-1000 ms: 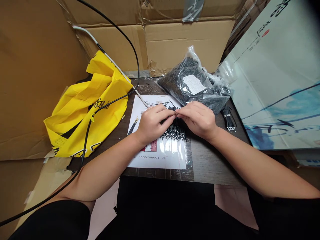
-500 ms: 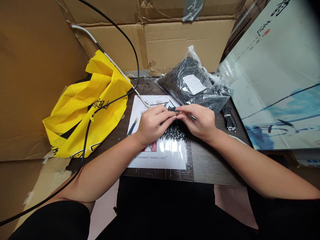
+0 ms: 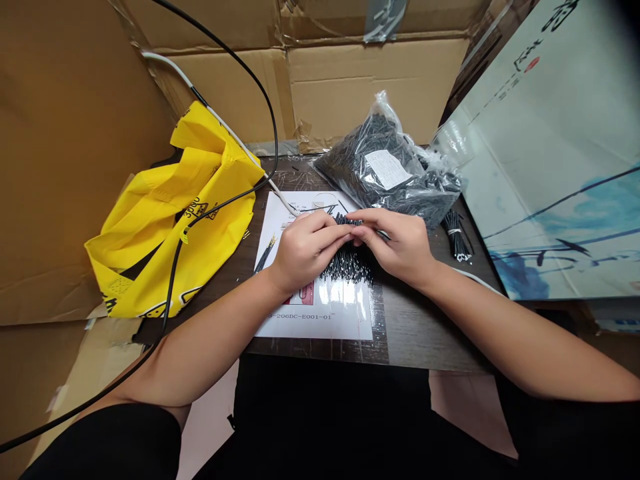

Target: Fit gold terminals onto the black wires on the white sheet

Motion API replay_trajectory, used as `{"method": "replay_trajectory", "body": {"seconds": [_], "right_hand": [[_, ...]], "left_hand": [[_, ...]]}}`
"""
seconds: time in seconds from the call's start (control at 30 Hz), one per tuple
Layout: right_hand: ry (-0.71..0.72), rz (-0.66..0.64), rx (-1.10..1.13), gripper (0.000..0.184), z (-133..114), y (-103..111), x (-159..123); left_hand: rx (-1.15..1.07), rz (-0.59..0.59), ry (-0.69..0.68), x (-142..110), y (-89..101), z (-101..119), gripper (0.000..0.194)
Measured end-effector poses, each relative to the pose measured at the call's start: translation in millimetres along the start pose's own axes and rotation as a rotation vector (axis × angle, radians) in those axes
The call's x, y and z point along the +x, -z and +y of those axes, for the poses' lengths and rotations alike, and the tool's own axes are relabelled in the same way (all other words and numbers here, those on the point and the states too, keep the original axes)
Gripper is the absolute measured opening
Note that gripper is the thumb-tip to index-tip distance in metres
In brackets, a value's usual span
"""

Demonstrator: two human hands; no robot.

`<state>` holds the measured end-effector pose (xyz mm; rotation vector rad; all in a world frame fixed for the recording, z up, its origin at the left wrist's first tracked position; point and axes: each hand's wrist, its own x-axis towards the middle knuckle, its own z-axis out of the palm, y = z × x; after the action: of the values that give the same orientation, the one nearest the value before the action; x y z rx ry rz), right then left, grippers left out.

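Both hands have dropped slightly. We see the left hand [image 3: 305,252] and right hand [image 3: 401,248] pressed together, pinching thin black wires [image 3: 347,267] — kept over the printed sheet [image 3: 350,325], apparently for alignment.

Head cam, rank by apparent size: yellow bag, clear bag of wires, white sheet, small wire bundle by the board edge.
1. Yellow plastic bag
2. Tie: clear plastic bag of black wires and white printed sheet; they look alike, and the hands hide part of the sheet
3. Small wire bundle
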<state>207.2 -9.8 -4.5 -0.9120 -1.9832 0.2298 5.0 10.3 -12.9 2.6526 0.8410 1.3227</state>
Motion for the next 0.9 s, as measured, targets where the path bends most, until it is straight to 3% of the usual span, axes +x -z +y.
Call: {"method": "replay_trajectory", "body": {"seconds": [0.17,0.33,0.5,0.9], "right_hand": [[-0.095,-0.024,0.094,0.021,-4.0,0.2,1.0],[-0.14,-0.015,0.131,0.022,-2.0,3.0,3.2],[-0.15,-0.022,0.16,0.014,0.0,4.3,5.6],[-0.177,-0.01,0.182,0.013,2.5,2.6,7.2]], "left_hand": [[0.016,0.002,-0.018,-0.5,-0.2,0.7,0.018],[-0.076,0.036,0.076,1.5,0.5,5.8,0.017],[-0.128,0.073,0.205,3.2,1.7,7.6,0.016],[-0.145,0.082,0.258,3.9,2.2,10.2,0.015]]}}
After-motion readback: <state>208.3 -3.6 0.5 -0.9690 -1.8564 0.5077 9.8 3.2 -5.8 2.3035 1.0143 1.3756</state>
